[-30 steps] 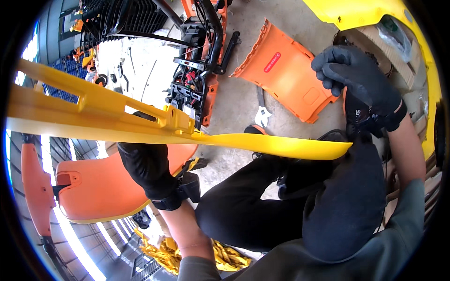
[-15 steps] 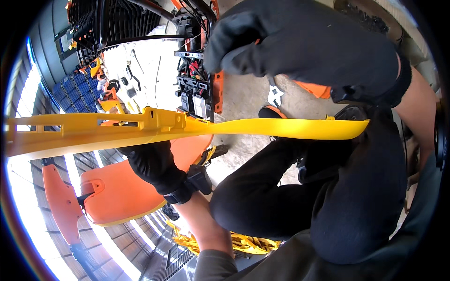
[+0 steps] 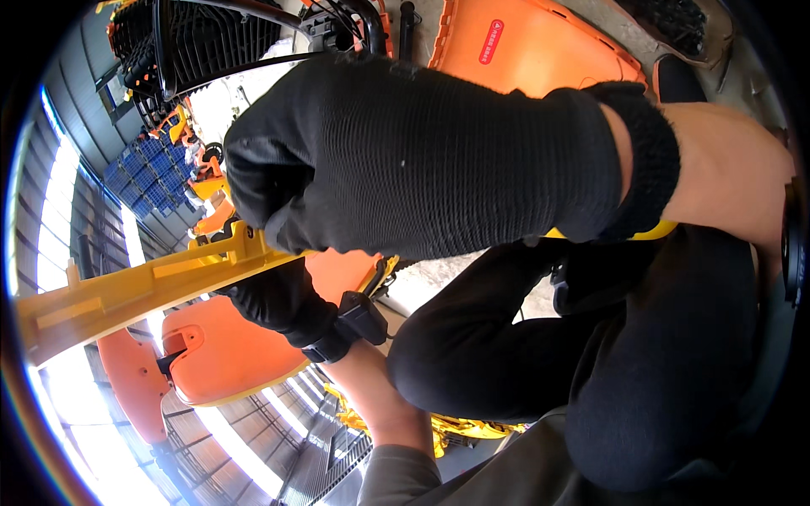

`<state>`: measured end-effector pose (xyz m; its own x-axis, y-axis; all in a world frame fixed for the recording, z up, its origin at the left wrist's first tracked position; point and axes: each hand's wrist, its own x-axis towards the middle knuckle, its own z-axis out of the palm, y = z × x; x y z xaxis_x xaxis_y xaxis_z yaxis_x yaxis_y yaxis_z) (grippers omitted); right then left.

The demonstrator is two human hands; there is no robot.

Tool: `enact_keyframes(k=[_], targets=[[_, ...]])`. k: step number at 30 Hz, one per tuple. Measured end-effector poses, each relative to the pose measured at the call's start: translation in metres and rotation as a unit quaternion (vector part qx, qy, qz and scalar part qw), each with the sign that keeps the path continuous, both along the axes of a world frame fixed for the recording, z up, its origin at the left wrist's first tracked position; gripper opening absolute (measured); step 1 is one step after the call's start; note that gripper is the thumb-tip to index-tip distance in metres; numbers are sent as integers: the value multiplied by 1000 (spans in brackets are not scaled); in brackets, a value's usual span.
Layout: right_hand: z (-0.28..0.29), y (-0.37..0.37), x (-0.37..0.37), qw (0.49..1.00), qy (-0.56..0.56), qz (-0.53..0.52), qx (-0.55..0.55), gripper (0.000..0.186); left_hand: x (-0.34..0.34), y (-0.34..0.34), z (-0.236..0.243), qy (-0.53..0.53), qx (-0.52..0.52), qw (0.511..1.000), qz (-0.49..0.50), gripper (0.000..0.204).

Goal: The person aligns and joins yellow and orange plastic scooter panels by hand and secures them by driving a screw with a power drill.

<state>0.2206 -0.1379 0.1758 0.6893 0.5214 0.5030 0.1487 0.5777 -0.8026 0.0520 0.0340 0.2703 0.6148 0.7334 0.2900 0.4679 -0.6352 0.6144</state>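
The yellow strip [image 3: 152, 288] is up this side of the orange panel [image 3: 540, 42], seemingly unfitted; the left hand [image 3: 274, 297] grips it; the right hand [image 3: 354, 160] curls over it, any hold hidden.

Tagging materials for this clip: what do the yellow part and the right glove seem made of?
Yellow part: probably moulded plastic, smooth with a soft sheen, judging by its even colour and shaped edges. Right glove: likely knitted fabric, matte black, given its fine ridges; any coating is unclear.
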Motion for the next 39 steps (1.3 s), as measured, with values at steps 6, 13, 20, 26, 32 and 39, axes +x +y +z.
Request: enact_keyframes(k=[6, 13, 20, 26, 32, 39], targets=[[-4, 4, -4, 1000, -12, -11, 8, 23, -14, 30, -2, -135, -258, 951, -107, 59], [5, 12, -7, 998, -32, 49, -5, 26, -24, 23, 1, -81, -132, 985, -81, 50], [4, 7, -1, 996, -78, -14, 30, 22, -13, 20, -3, -164, -354, 901, -189, 48], [4, 8, -2, 989, -128, -63, 34, 21, -12, 22, -3, -191, -424, 860, -210, 46], [5, 16, -6, 996, -83, -22, 38, 19, -24, 24, -1, -212, -429, 863, -161, 45], [6, 10, -14, 998, -26, -55, 32, 21, -6, 11, -5, -159, -303, 926, -159, 47]])
